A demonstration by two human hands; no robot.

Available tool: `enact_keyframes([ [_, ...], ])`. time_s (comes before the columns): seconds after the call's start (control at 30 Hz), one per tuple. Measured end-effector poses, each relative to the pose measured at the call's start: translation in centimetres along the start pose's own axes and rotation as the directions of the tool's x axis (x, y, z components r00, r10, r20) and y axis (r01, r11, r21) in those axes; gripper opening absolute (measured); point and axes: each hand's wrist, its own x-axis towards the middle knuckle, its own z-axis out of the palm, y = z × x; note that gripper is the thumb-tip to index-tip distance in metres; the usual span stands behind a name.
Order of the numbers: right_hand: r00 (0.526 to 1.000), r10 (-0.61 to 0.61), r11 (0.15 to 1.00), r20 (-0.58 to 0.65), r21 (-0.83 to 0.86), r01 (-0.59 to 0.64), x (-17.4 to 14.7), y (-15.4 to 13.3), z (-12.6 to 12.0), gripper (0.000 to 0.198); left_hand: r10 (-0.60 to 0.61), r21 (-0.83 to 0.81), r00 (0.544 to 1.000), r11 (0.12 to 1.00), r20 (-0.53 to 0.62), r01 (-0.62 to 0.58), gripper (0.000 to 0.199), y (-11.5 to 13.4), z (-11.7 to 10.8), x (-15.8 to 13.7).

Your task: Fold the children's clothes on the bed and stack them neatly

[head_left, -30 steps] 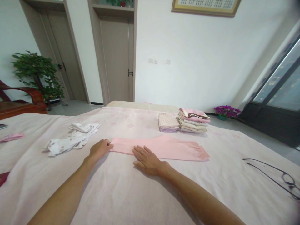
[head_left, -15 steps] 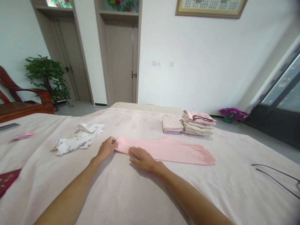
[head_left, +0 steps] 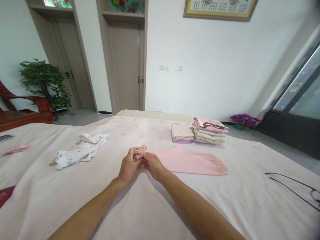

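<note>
A pair of pink pants (head_left: 192,161), doubled lengthwise, lies flat across the covered surface, its gathered waistband toward the right. At its left end the narrow leg ends are raised and bunched between my hands. My left hand (head_left: 130,165) is closed, fingers pinching the lifted pink cloth. Against it, my right hand (head_left: 153,163) is closed on the same end, thumb and fingers pressed to the fabric. Parts of the fingers are hidden behind the cloth and each other.
A rumpled white printed garment (head_left: 81,151) lies to the left, beyond it a pink scrap of cloth (head_left: 18,148) and a phone (head_left: 6,137). Folded clothes (head_left: 210,131) and a striped folded piece (head_left: 182,132) are stacked behind the pants. Glasses (head_left: 295,183) rest at the right.
My left hand has moved right with the pants' left end, lifting and folding it up. My right hand has gone from lying flat on the cloth to gripping that end.
</note>
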Motion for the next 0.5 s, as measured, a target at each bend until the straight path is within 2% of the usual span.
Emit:
enact_keyframes([
  [0.17, 0.998, 0.045, 0.999, -0.05, 0.026, -0.044, 0.4, 0.8, -0.4, 0.027, 0.007, -0.055, 0.997, 0.998, 0.077, -0.003, 0.049, 0.0, 0.6, -0.7],
  [0.3, 0.991, 0.084, 0.994, -0.103, 0.074, -0.076, 0.8, 0.9, -1.0, 0.025, 0.038, -0.167, 0.991, 0.986, 0.129, -0.016, 0.05, 0.0, 1.0, -1.0],
  [0.43, 0.994, 0.079, 0.994, -0.08, 0.083, -0.072, 1.0, 0.7, -1.4, 0.031, 0.06, -0.267, 0.989, 0.963, 0.132, -0.023, 0.046, -0.1, 1.4, -1.2],
  [0.5, 0.99, 0.075, 0.997, -0.122, 0.046, -0.069, 1.1, 0.6, -1.6, 0.028, 0.06, -0.287, 0.991, 0.958, 0.12, -0.023, 0.041, -0.2, 1.4, -1.2],
])
